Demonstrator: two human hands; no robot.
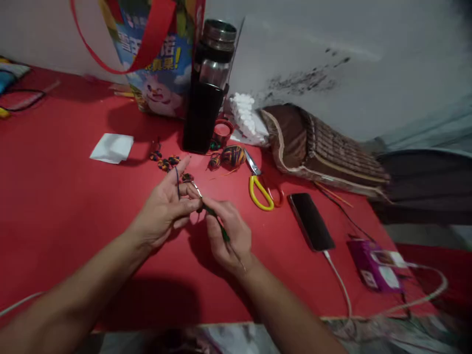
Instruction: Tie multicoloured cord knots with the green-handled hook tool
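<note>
My right hand (230,231) is closed around a crochet hook (224,234) with a green handle, its metal tip pointing up and left. With thumb and fingers pinched at the hook's tip, my left hand (160,214) grips dark yarn (177,182), which also loops over its raised index finger. The bit of work at the pinch is small and mostly hidden by the fingers. Just beyond the left hand lie several small multicoloured crocheted pieces (168,163). A ball of multicoloured yarn (233,156) sits farther back, beside scissors (261,193) with yellow and red handles.
On the red table (73,206) are a folded white tissue (112,148), an upright black phone (202,118) against a steel bottle (216,49), and a printed bag (158,69). To the right lie a charging phone (310,221), a purple box (372,265) and a brown quilted item (324,137).
</note>
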